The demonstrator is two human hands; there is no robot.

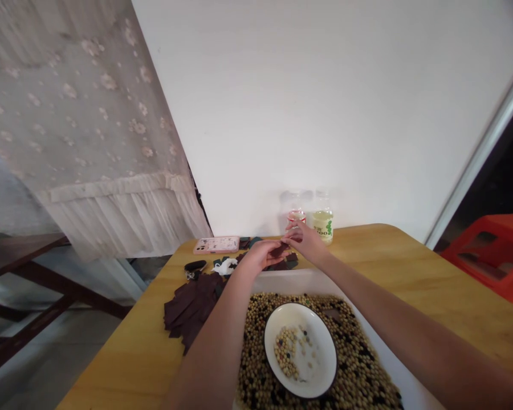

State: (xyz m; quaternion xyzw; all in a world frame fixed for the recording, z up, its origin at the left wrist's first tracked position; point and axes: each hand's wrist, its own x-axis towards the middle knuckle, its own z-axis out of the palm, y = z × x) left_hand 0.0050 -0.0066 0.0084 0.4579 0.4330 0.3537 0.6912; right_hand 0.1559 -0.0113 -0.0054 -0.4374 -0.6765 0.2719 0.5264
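Beyond the far edge of a white tray (299,278), both my hands meet over a small dark maroon piece (279,250), which looks like cloth. My left hand (263,255) is closed around its lower side, palm partly up. From the right, my right hand (303,236) pinches its upper end with the fingertips. Under my forearms the tray holds a layer of tan and black beads or beans (354,341). A white dark-rimmed bowl (320,364) rests on them with some pale pieces inside. Left of my left forearm lies a pile of maroon cloth pieces (192,307).
A pink phone (217,245), a black band-like item (195,266) and a white crumpled item (225,266) lie at the wooden table's (389,250) back left. Two bottles, one with a green label (323,225), stand against the white wall. A red stool (491,256) is at right.
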